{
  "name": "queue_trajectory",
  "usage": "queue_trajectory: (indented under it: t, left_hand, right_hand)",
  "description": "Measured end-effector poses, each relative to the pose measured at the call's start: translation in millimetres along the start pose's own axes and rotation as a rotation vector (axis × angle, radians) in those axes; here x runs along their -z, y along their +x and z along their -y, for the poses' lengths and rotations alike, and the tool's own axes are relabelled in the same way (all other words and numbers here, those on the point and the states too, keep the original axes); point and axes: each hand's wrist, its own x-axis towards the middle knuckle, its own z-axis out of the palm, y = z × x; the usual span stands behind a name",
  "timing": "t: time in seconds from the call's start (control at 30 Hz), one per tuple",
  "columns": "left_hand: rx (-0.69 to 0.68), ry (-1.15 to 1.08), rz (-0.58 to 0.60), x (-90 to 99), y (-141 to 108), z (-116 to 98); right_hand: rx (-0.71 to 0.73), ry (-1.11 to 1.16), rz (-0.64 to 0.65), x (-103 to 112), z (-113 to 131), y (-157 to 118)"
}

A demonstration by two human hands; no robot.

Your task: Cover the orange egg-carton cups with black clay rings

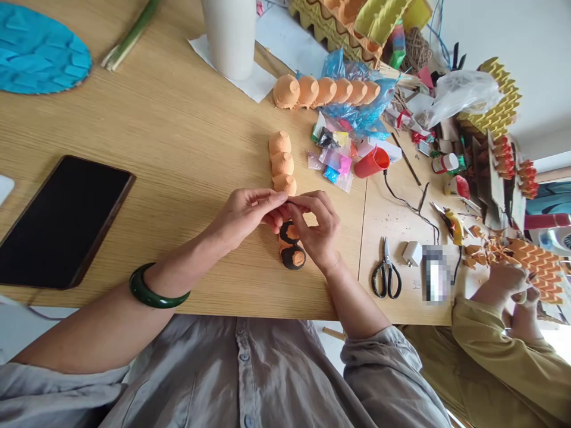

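On the wooden table (178, 137), a dark tablet (62, 220) lies at left and scissors (386, 274) at right. An orange cup strip (284, 196) runs away from the person at centre, its near end banded black. Left hand (243, 215) and right hand (317, 229) meet over it, fingertips pinched shut on something too small to tell. Judged step: fixing decoration onto the strip. Pressing it down next calls for steady, fine pressure.
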Motion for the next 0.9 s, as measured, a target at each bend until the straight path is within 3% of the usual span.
queue_trajectory:
  t: [0.13, 0.3, 0.4, 0.53, 0.7, 0.77, 0.9]
  left_hand:
    - [0.017, -0.026, -0.011, -0.2, 0, 1]
    - [-0.066, 0.097, -0.037, -1.3, -2, -3]
    - [-0.06, 0.125, -0.091, -2.9, -3, -6]
    - [0.029, -0.074, -0.234, -3.1, 1, -5]
    - [0.137, -0.319, -0.336, 8.4, 11, -5]
    - [0.171, -0.176, -0.322, 16.6, 13, -3]
    - [0.18, 0.251, -0.157, 26.6, 12, 7]
  right_hand:
    - [-0.038, -0.055, 0.014, 1, -1, -2]
    - [0.014, -0.017, -0.007, 3, 1, -1]
    - [-0.14, 0.109, -0.023, 5, 6, -1]
    - [-0.435, 0.291, -0.039, 6, 4, -1]
    - [-0.429, 0.297, -0.134, 1, -12, 0]
    - [-0.433, 0.314, -0.106, -2, -15, -1]
    - [-0.543, 0.406, -0.024, -9, -17, -5]
